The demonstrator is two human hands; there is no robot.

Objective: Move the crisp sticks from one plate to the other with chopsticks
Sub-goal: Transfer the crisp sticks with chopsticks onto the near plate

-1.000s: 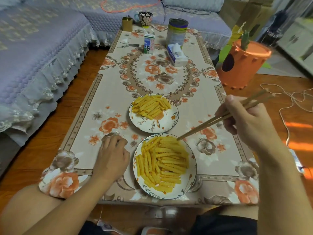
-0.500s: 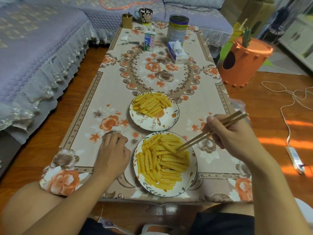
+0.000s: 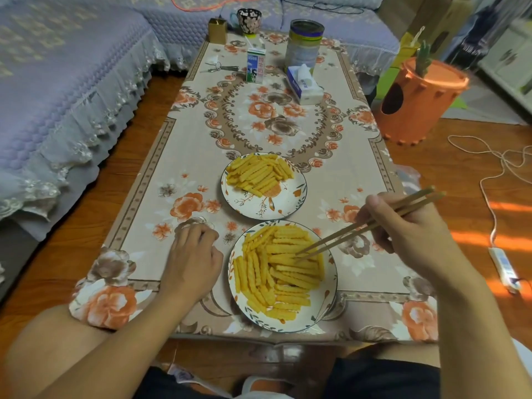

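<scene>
Head view: low rectangular table under a beige cloth printed with orange and brown flowers [image 3: 178, 156], set on a wooden floor beside a lilac quilted sofa with lace trim [image 3: 66, 82].

Right hand [image 3: 408, 228] raised over the table's right side, fingers [image 3: 374, 203] curled and clamped on a pair of long light wooden chopsticks [image 3: 368, 226]. Chopstick tips down among the wavy yellow crisp sticks [image 3: 276, 272], nearly closed, seemingly on one stick, though whether gripped cannot be told.

Crisp sticks heaped on the near round white plate with a leaf-patterned rim [image 3: 328, 300], left of and below the right fingers. Smaller heap of the same sticks [image 3: 259, 174] on the far round white plate with orange flower motifs [image 3: 288, 205], beyond the chopstick tips and up-left of the right thumb.

Left hand [image 3: 193, 260] palm down on the cloth, fingers loosely curled together, empty, just left of the near plate without touching it.

Well beyond both hands, at the far end: blue-and-white milk carton [image 3: 255, 67], tall silver tin with a yellow and purple band [image 3: 305, 44], blue-and-white tissue pack [image 3: 305, 86], floral mug [image 3: 249, 21]. Right of the table, on the floor, an orange plastic bin with a round hole [image 3: 417, 105] and a white cable with a power strip [image 3: 501, 263].
</scene>
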